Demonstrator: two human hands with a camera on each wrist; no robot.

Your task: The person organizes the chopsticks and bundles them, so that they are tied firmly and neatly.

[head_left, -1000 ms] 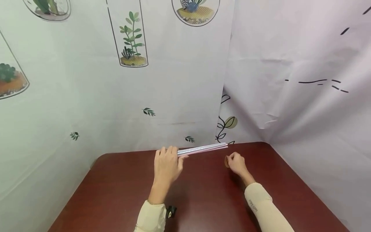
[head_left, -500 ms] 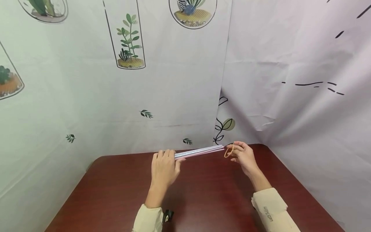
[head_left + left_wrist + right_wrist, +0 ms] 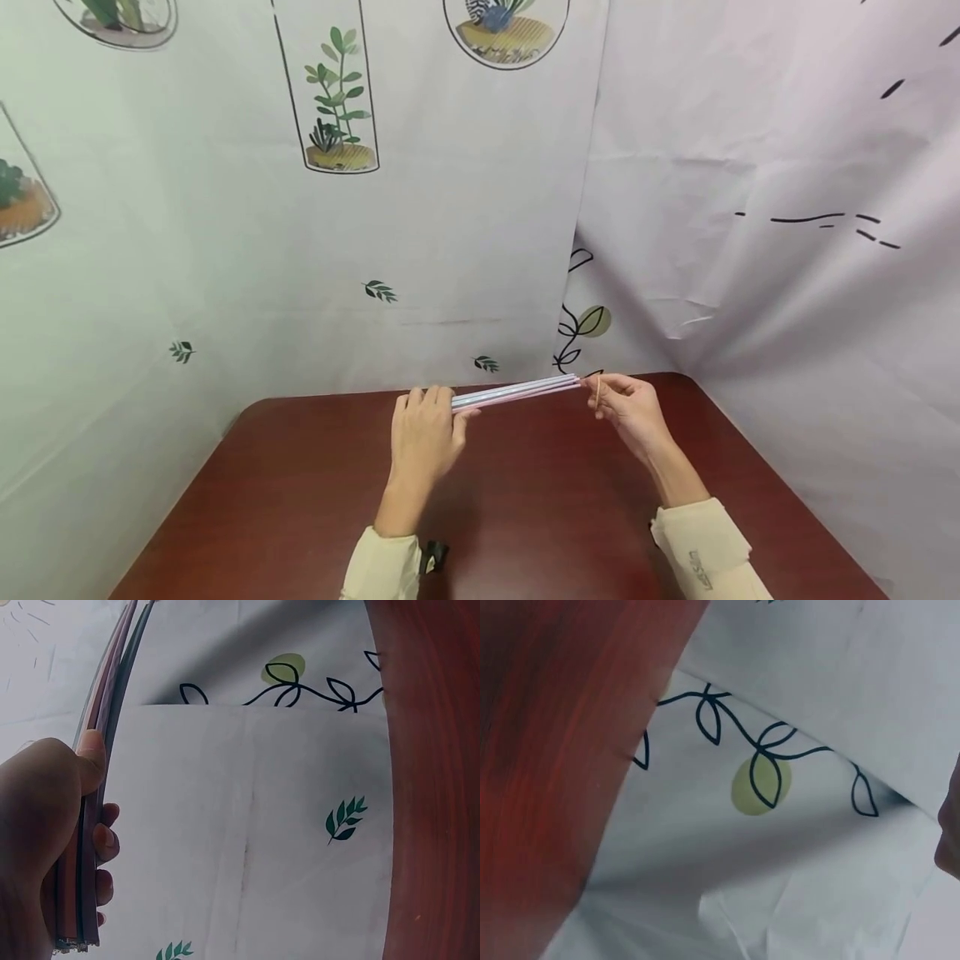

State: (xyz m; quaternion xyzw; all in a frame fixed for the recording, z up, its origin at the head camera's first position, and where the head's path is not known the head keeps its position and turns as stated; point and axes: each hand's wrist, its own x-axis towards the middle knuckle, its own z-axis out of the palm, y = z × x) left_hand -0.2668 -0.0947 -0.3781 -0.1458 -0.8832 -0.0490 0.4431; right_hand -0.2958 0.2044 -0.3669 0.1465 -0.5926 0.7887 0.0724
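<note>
My left hand (image 3: 427, 429) grips a bundle of long thin pastel sticks (image 3: 517, 392), held above the table and pointing right. The left wrist view shows the thumb lying across the pink, lilac and grey-blue sticks (image 3: 78, 877), with fingertips curled round from behind. At the bundle's far tips, my right hand (image 3: 633, 412) holds a small tan loop band (image 3: 598, 392) at its fingertips. The loop is seen nearly edge-on, close to the stick ends; whether it touches them I cannot tell. Only a bit of the right hand (image 3: 949, 840) shows in the right wrist view.
A dark red-brown table (image 3: 315, 492) lies under both hands. White cloth (image 3: 465, 208) printed with plants hangs behind it and at the sides. Beside the left sleeve (image 3: 382, 567) is a small black object (image 3: 433, 557).
My right hand has risen from near the table to the stick tips, its fingers unfolding and then drawing together at the loop. The loop has turned from wide to edge-on. The left hand stays nearly still.
</note>
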